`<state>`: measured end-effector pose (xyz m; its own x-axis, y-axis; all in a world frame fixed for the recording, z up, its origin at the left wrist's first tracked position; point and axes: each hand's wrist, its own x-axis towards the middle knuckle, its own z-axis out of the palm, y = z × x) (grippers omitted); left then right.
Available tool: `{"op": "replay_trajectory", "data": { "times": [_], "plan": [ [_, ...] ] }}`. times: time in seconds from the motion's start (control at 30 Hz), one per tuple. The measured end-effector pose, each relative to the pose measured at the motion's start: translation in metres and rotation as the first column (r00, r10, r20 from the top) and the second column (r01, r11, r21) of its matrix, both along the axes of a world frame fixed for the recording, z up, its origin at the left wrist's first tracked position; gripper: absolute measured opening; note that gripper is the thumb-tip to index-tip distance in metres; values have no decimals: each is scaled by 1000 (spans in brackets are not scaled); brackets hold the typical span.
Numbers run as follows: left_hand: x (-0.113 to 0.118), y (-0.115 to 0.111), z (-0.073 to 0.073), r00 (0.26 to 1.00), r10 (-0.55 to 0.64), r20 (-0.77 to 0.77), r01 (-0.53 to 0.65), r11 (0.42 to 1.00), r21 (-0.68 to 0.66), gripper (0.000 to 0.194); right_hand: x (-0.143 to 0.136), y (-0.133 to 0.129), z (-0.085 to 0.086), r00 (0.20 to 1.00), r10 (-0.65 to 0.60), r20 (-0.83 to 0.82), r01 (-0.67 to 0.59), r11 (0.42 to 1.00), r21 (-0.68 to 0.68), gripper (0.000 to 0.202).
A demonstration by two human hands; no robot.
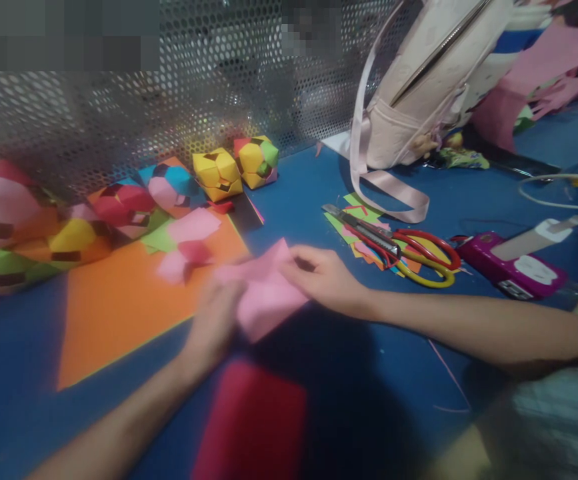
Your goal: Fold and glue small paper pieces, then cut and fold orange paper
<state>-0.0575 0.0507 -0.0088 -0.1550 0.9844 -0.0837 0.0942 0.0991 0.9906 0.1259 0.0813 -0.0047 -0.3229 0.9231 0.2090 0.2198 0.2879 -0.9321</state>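
Between my two hands is a piece of pink paper (269, 300) with folds and a pointed top corner. My right hand (319, 277) pinches its right side, thumb and fingers pressed together. At the left edge, my left hand (219, 317) grips the paper, blurred by motion. An orange sheet (113, 320) lies on the blue table left of my hands, with folded pink paper pieces (189, 247) on it. Below the pink paper is a blurred red object (253, 420), close to the camera.
Folded paper shapes (123, 207) line the perforated metal panel (119, 120). At right are scissors (429, 257) and a cutter (363, 230) on paper scraps, a purple device (519, 267) with a cable, and a pale bag (419, 87) with a strap.
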Motion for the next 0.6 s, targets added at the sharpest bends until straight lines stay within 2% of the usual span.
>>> {"op": "replay_trajectory", "data": {
  "times": [0.13, 0.27, 0.43, 0.6],
  "plan": [
    [4, -1, 8, 985, -79, -156, 97, 989, 108, 14, 1, -3, 6, 999, 21, 40, -25, 994, 108, 17],
    [9, -6, 17, 966, -77, -245, 126, 974, 191, 12, 2, -7, 12, 1000, 13, 13, -14, 999, 44, 9],
    [12, -11, 20, 959, -40, -280, 73, 992, 106, 34, 3, -10, 18, 1000, 10, -2, -10, 999, 34, 9],
    [17, -16, 25, 965, -121, -231, 144, 986, 85, 15, 2, -14, 20, 999, 43, 19, -45, 996, 78, 10]
  ]
}}
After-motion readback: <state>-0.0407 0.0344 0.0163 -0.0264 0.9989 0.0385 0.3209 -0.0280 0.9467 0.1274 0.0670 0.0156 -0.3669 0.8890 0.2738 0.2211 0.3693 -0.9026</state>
